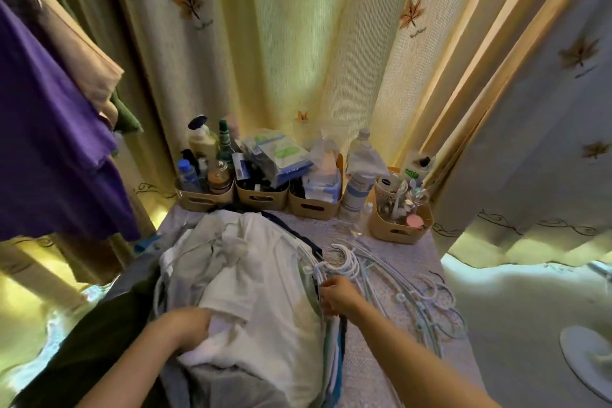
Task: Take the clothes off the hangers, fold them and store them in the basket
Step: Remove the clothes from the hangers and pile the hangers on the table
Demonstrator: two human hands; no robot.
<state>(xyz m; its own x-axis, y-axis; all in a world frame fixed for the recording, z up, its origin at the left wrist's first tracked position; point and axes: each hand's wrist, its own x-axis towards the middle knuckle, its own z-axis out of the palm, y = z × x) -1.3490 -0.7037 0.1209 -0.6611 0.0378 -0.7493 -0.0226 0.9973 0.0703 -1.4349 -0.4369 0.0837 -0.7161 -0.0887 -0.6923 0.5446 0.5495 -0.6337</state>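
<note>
I have the white shirt [265, 275] topping the clothes pile on the table [397, 374]; my left hand [188, 325] is buried under its hem, grip hidden, and my right hand [337, 296] pinches the bunched hanger necks [344, 263]. Tugging one could snag its neighbours and drag the pile onto the loose hangers [424, 305]. The beige bins [261, 197] behind hold bottles and packets; I see no clothes basket.

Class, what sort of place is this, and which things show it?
Likely a home bedroom or laundry corner: leaf-patterned curtains, a purple garment hanging at left, and small baskets of toiletries behind the clothes pile.
</note>
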